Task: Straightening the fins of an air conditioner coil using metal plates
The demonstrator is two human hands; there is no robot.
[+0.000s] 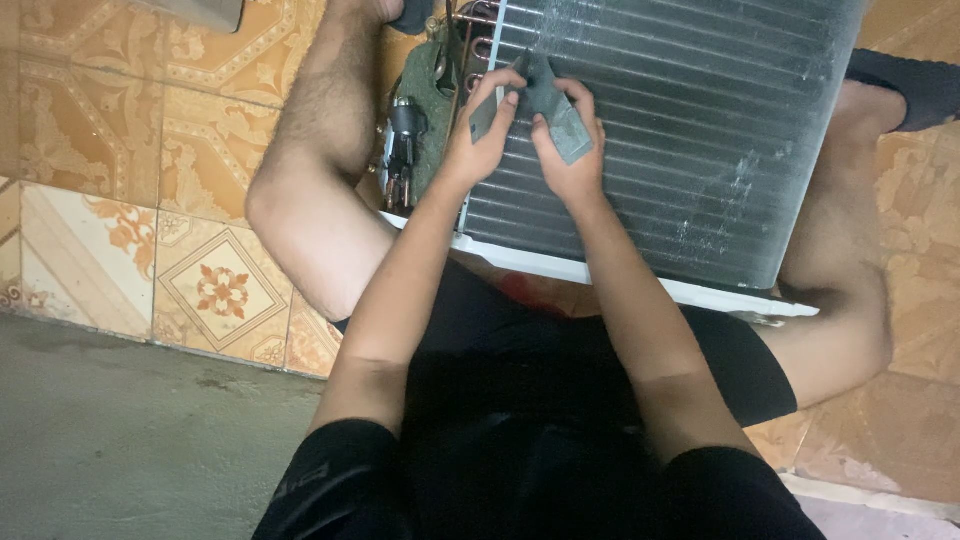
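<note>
Black shorts (560, 400) and black sleeves fill the near edge of the view, with both forearms running up and away from the camera. Person seated on the patterned tile floor (120, 150), bare knees spread to either side of a finned coil unit (680, 130) that lies between the legs — grey metal fins in close rows, a white frame strip along its near edge.

Left hand (482, 135) sits at the coil's left edge, fingers curled and pinched on the left end of a dark grey flat piece (548, 100). Right hand (568, 150) is just beside it, thumb and fingers pressed onto the same piece from the right. So both grips are closed on the piece, which lies between the two hands, bridging them, held flat against or just above the fins near the coil's upper left corner — cannot tell if it touches.

Copper tube bends (478, 30) and a dark green padded part (432, 110) sit just left of the left hand, at the coil's end. Grey concrete floor (130, 450) lies lower left.
</note>
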